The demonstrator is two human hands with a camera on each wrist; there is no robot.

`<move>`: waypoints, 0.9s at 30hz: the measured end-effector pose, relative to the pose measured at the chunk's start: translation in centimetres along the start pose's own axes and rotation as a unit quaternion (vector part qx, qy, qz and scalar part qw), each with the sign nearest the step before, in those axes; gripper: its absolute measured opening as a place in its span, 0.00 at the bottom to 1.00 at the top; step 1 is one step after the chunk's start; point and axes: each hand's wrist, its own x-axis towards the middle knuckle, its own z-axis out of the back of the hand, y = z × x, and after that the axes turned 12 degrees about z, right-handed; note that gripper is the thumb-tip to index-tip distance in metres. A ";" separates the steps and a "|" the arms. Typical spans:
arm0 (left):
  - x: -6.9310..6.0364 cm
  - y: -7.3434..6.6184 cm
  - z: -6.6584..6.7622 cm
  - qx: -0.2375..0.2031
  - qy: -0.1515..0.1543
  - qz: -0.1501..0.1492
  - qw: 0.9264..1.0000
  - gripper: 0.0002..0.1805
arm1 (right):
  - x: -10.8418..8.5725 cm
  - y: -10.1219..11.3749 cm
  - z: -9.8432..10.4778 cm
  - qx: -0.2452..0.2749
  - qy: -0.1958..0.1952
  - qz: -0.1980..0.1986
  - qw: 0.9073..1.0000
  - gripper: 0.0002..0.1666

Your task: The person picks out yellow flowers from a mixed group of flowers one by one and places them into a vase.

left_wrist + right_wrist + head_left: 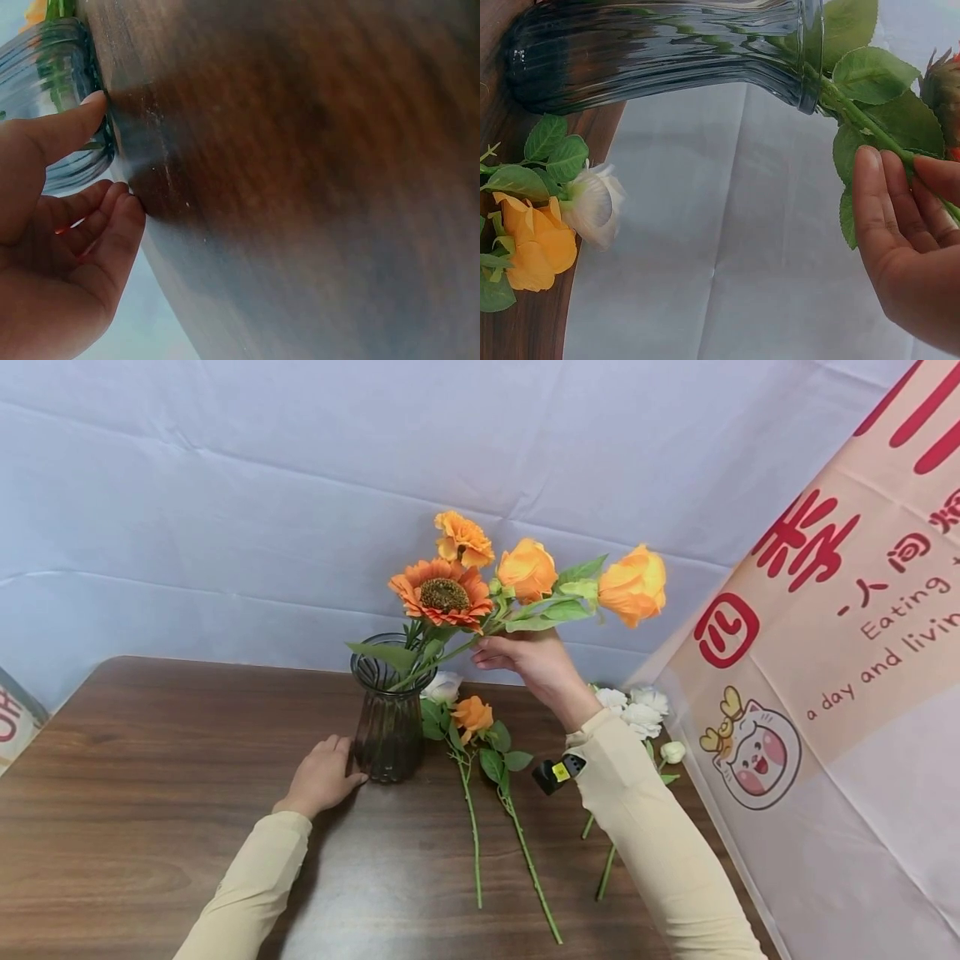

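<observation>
A dark ribbed glass vase stands upright on the table. My right hand is above and right of its rim, pinching a green stem between thumb and fingers. The stem's lower end is inside the vase. It leans right toward two orange roses; leaves hide where it joins them. An orange sunflower and a smaller orange ruffled flower rise from the vase. Low at the vase's left side, my left hand rests on the table, its thumb at the glass and its fingers loosely bent.
Right of the vase, an orange rose and a white rose lie on the brown table, stems toward me. White flowers lie farther right, partly behind my right sleeve. A pale cloth hangs behind; a printed banner hangs at right.
</observation>
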 end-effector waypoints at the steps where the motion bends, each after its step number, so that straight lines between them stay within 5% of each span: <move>1: 0.0 0.0 0.0 0.002 0.000 0.000 1.000 0.34 | 0.0 0.0 -0.1 -0.005 0.002 -0.002 1.000 0.13; 17: 0.0 -0.1 -0.1 0.001 0.001 0.001 1.000 0.34 | 0.2 -0.5 -0.8 -0.025 0.022 0.001 0.999 0.09; 27: 0.1 0.0 -0.2 0.001 -0.002 0.001 1.000 0.35 | 0.3 -0.7 -1.2 -0.033 0.019 -0.009 0.999 0.19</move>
